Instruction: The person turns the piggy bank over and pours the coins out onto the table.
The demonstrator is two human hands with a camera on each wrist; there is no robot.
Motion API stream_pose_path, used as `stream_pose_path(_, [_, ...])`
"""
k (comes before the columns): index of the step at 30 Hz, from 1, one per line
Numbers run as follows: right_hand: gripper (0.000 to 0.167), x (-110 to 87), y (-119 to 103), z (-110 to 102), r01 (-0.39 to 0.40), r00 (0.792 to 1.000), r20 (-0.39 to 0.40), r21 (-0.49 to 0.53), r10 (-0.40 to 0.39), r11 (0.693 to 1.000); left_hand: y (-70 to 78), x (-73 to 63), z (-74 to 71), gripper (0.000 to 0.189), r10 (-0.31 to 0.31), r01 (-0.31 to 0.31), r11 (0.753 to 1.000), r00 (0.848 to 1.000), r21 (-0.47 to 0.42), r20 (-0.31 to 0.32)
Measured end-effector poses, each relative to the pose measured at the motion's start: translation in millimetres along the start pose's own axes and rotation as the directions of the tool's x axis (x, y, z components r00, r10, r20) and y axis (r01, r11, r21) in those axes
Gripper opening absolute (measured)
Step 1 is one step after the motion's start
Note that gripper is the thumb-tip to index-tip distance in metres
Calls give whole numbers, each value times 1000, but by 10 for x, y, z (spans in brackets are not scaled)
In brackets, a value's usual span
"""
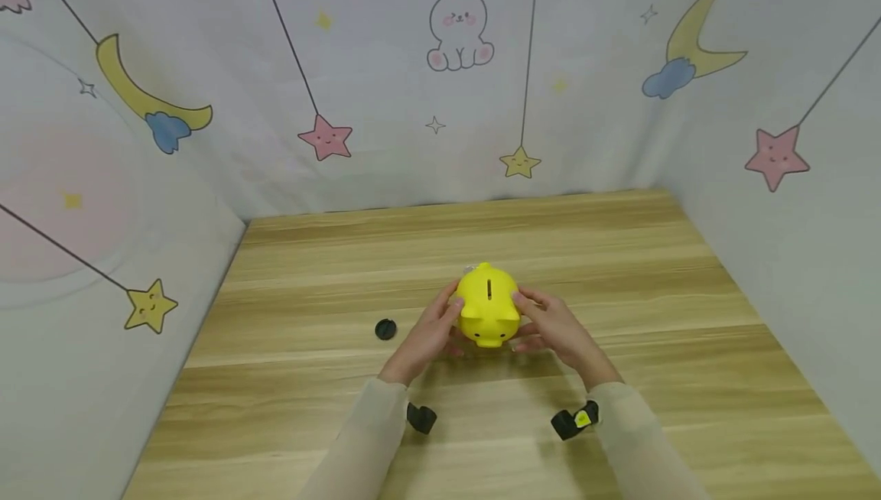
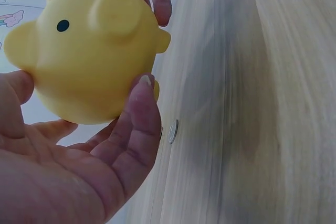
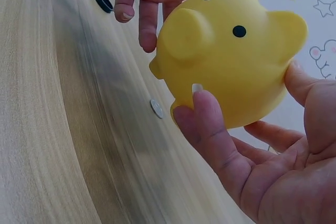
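Gripping piggy bank [image 1: 489, 306], hands [image 1: 430, 329] [image 1: 560, 332] far from table sides [image 1: 196, 355]

The yellow piggy bank [image 1: 487, 313] is held upright; slot [image 1: 489, 290] facing up.

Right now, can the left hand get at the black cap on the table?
Probably yes, but only after letting go: the left hand holds the yellow piggy bank together with the right hand. The black cap lies on the table left of both hands, with nothing seen in between.
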State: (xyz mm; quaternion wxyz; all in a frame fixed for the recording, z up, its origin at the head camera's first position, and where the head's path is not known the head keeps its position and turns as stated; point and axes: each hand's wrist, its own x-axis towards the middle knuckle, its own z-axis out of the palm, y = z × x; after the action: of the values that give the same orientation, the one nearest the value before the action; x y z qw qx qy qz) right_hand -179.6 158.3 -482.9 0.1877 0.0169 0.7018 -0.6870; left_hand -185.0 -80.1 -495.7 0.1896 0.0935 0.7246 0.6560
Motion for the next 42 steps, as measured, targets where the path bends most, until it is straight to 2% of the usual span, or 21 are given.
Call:
stream_pose_path(5, [66, -31, 23, -19, 20, 1000, 14, 17, -20, 1000, -3, -2, 7, 63, 9, -9, 1000, 1000, 11, 5])
stream_pose_path(13, [66, -41, 33, -45, 89, 993, 76, 78, -95, 993, 2, -4, -19, 62, 53, -54, 999, 998, 10, 27])
stream_pose_path(28, [66, -25, 89, -92, 163, 979, 108, 75, -170, 984, -62, -29, -60, 64, 156, -157, 988, 986, 9, 50])
stream_pose_path(34, [66, 9, 131, -107, 176, 977, 109, 70, -183, 982, -65, -40, -65, 64, 167, -168, 986, 984, 9, 64])
stream_pose_path(42, [65, 14, 139, -85, 167, 978, 111, 69, -174, 984, -89, -37, -75, 63, 154, -155, 988, 987, 9, 46])
